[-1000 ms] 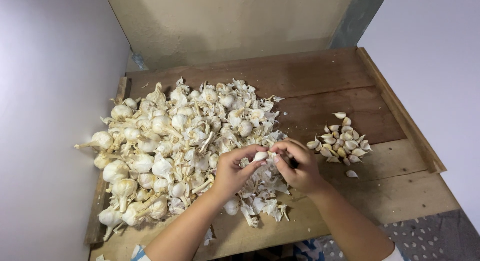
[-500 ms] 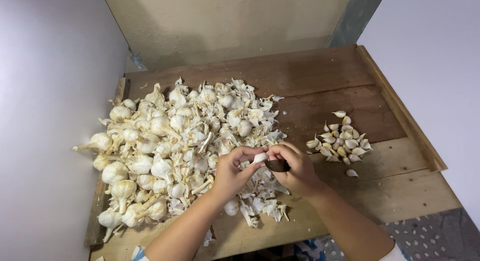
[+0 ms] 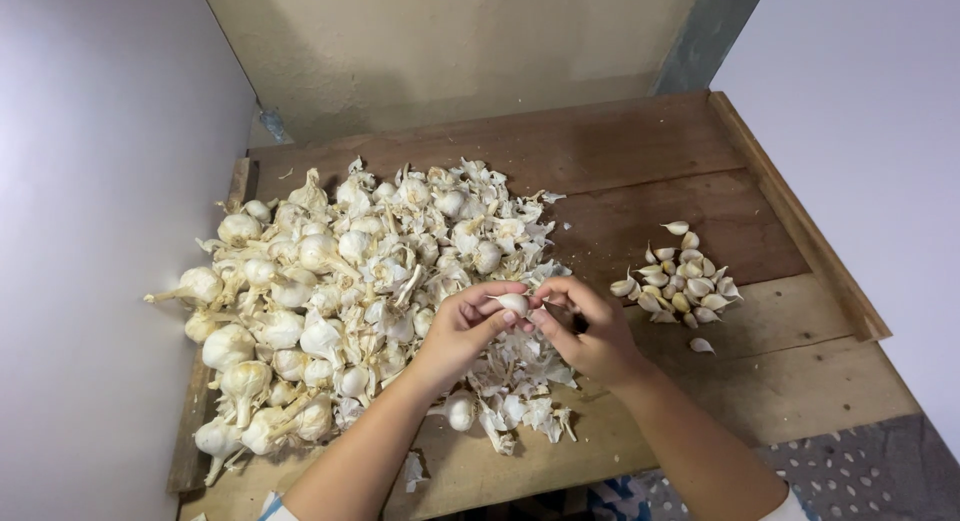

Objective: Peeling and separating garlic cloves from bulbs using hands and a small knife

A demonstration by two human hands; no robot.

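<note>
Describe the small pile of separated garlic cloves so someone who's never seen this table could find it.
Start at the wooden board and the big heap of garlic bulbs on its left. Right of the right hand lies the small pile of cloves, apart from the heap: loose single cloves, not whole bulbs.

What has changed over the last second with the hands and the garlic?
Little: both hands, left hand and right hand, keep pinching the small white garlic clove, barely shifting. The big heap of white garlic bulbs and small pile of separated cloves stayed put.
</note>
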